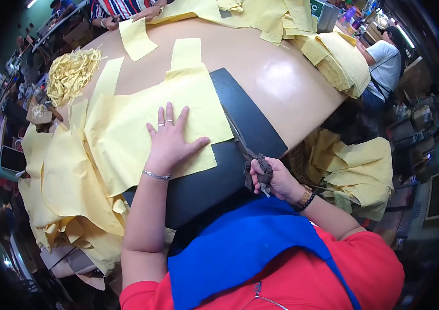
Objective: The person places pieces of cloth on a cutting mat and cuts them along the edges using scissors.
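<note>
My left hand (172,137) lies flat with fingers spread on a yellow cloth piece (126,119), pressing it against a black board (199,194). The cloth's right edge is stepped, and a narrower strip sticks out at its far end. In my right hand (277,181) is a pair of scissors (244,146), its handles wrapped in dark rag. Their blades point away from me along the cloth's right edge, over the board. Whether the blades are apart I cannot tell.
More yellow cloth (59,175) hangs over the table's left side. A heap of thin scraps (74,70) sits at the far left. Stacked cloth (341,59) lies at the right edge, with a draped pile (359,173) below. Co-workers (126,9) are across and at right.
</note>
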Demonstrator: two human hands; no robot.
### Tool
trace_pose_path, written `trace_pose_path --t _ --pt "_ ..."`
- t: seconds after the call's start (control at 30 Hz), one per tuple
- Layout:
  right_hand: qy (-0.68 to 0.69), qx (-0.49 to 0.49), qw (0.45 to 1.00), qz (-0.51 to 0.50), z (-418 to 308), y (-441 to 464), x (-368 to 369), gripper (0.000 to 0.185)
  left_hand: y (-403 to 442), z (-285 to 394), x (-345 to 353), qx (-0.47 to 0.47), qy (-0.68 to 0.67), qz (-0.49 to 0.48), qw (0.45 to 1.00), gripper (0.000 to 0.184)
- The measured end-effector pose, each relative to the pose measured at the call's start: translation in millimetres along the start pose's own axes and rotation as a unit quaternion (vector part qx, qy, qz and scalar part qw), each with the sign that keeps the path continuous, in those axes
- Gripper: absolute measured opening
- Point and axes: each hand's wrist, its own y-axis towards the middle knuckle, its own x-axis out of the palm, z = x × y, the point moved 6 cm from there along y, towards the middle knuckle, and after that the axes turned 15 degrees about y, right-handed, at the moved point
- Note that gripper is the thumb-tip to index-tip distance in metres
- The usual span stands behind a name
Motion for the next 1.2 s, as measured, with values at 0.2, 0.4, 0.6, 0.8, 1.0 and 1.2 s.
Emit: trace_pose_path --t 0.2,0.4,0.6,0.8,1.0,1.2 --pt "0.0 0.013 1.0 0.008 -9.0 4.3 6.7 0.039 -7.0 10.6 -5.3 0.012 -0.014 -0.026 0.999 0.102" --pt "0.005 0.009 1.0 0.01 -7.2 6.3 5.2 0.037 -7.5 11.2 -5.5 0.011 -0.016 -0.026 0.999 0.101" --pt "-0.01 -0.007 1.0 0.007 -3.4 4.2 -0.3 0.033 -6.0 10.2 -3.4 0.01 -0.016 -0.025 1.0 0.101" --pt "-0.007 0.012 1.0 0.023 -19.5 7.2 9.3 0.039 -7.7 15.3 -6.1 0.021 -0.001 -0.039 0.999 0.104" --pt "-0.014 0.004 0.999 0.031 -18.8 16.4 4.5 0.038 -10.0 17.1 -7.9 0.025 -0.005 -0.034 0.999 0.103" --pt "-0.023 -0.013 0.999 0.021 -14.8 12.4 -2.5 0.034 -7.7 13.1 -3.8 0.009 -0.001 -0.004 1.0 0.096"
